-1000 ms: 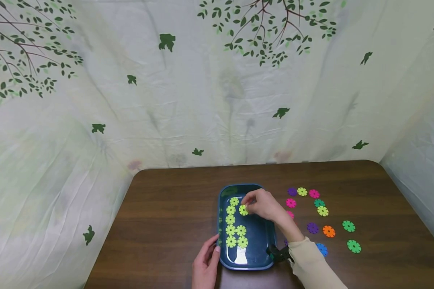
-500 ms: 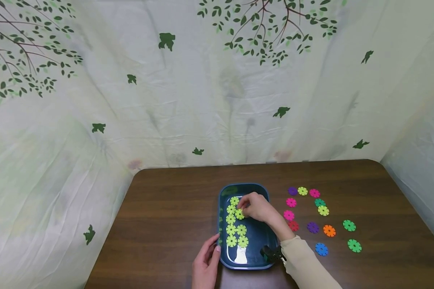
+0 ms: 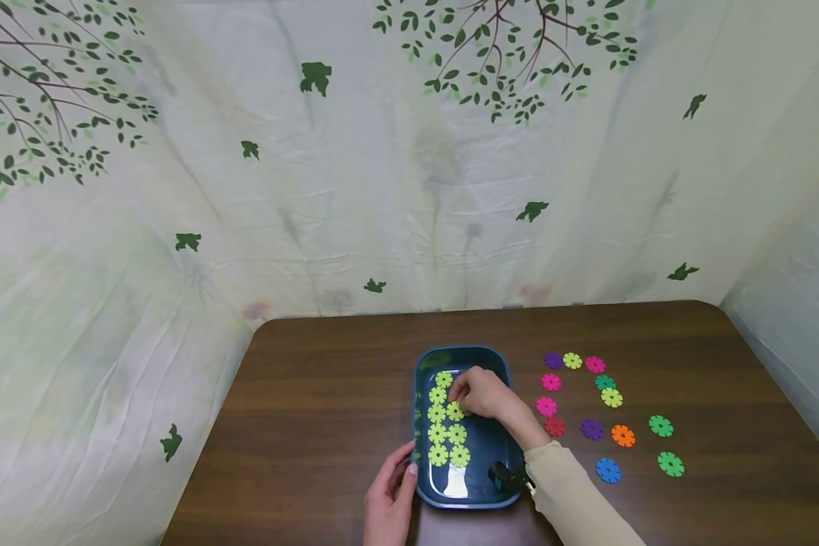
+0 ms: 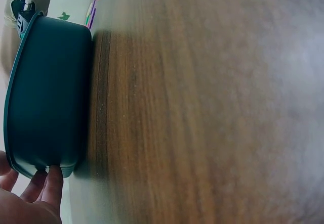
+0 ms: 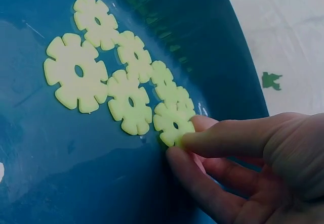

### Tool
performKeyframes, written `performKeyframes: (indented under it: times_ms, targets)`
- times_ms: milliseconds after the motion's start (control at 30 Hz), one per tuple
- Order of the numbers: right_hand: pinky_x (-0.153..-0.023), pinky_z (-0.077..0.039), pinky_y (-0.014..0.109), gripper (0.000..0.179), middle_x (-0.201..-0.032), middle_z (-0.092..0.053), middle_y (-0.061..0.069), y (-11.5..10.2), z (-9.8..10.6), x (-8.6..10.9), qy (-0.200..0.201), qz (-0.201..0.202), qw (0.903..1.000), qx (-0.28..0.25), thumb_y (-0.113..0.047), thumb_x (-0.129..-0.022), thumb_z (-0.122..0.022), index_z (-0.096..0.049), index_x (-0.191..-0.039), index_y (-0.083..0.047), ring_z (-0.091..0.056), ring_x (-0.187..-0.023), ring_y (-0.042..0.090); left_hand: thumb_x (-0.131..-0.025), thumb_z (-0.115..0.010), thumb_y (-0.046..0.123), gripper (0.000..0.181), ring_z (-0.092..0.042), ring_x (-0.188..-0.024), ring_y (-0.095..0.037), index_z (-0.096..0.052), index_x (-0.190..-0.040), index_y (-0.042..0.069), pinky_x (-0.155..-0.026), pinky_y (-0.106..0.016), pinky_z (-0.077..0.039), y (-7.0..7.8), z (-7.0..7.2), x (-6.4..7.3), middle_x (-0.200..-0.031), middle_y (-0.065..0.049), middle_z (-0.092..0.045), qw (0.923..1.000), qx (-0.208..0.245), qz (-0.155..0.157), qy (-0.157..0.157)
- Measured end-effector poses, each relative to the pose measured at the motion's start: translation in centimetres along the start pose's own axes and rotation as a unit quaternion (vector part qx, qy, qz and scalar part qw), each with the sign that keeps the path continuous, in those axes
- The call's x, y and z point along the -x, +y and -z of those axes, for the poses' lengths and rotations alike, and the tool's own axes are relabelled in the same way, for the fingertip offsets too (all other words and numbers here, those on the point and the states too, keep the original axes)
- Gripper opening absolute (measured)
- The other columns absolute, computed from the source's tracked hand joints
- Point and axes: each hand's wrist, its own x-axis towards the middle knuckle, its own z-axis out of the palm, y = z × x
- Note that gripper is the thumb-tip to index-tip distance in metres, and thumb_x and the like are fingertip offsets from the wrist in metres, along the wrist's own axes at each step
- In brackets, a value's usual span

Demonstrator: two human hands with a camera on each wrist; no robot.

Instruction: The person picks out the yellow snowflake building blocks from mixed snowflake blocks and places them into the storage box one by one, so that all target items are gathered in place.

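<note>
My right hand (image 3: 481,390) is over the blue tray (image 3: 487,436), pinching the edge of a yellow-green flower-shaped disc (image 5: 173,124) between thumb and finger. That disc lies among several matching discs (image 5: 129,102) that form a left column and a shorter one beside it. In the right wrist view, its edge meets its neighbours. At the tray's near left side, my left hand (image 3: 389,497) holds the rim. The left wrist view has its fingertips (image 4: 53,183) against the outer wall of the tray, just below the rim.
Right of the tray, loose flower discs lie scattered on the brown table (image 3: 314,425), among them an orange disc (image 3: 623,436), a blue disc (image 3: 608,470), a purple disc (image 3: 591,429) and a red disc (image 3: 554,426). A leaf-patterned white cloth (image 3: 409,189) hangs behind the table.
My right hand has moved left and slightly toward me, carrying the yellow-green disc down to the second column. My left hand stays at the tray.
</note>
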Motion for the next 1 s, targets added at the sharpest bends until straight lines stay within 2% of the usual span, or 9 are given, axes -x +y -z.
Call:
performKeyframes:
  times_ms: [233,533,800,1000]
  targets:
    - [-0.055,-0.043,0.027,0.016,-0.073,-0.059,0.001,0.08,-0.13,-0.07,-0.004,0.004,1.0,0.004,0.009,-0.08,-0.067,-0.073,-0.084,-0.005,-0.052,-0.059,0.015,-0.097,-0.06,0.009,0.032,-0.062,-0.112,-0.022,-0.064,-0.128,0.017,-0.089,-0.03,-0.051,0.03,-0.03,-0.13,-0.129,-0.008,-0.062,1.0,-0.002,0.004,-0.001]
    - [-0.058,-0.045,0.029,0.013,-0.073,-0.059,0.001,-0.01,-0.18,0.0,-0.003,-0.018,0.9998,-0.004,0.006,-0.082,-0.069,-0.073,-0.084,-0.006,-0.053,-0.062,0.017,-0.097,-0.061,0.01,0.032,-0.062,-0.113,-0.023,-0.064,-0.128,0.017,-0.09,-0.032,-0.051,0.03,0.01,-0.07,-0.13,-0.008,-0.061,1.0,-0.003,0.002,-0.004]
    - [-0.063,-0.046,0.03,0.011,-0.077,-0.063,0.0,-0.01,-0.12,-0.13,-0.012,0.041,0.9989,0.018,0.004,-0.083,-0.071,-0.074,-0.088,-0.005,-0.053,-0.068,0.015,-0.097,-0.06,0.009,0.032,-0.062,-0.113,-0.023,-0.064,-0.128,0.018,-0.091,-0.032,-0.051,-0.04,-0.01,-0.14,-0.13,-0.008,-0.061,1.0,-0.002,0.0,-0.001]
    - [-0.063,-0.046,0.03,0.012,-0.077,-0.065,-0.001,0.24,-0.16,-0.27,-0.022,0.047,0.9982,0.03,0.004,-0.082,-0.073,-0.076,-0.086,-0.007,-0.053,-0.069,0.014,-0.097,-0.061,0.009,0.032,-0.062,-0.114,-0.024,-0.064,-0.127,0.017,-0.092,-0.033,-0.051,-0.11,-0.02,-0.07,-0.13,-0.008,-0.061,1.0,-0.002,-0.003,-0.001]
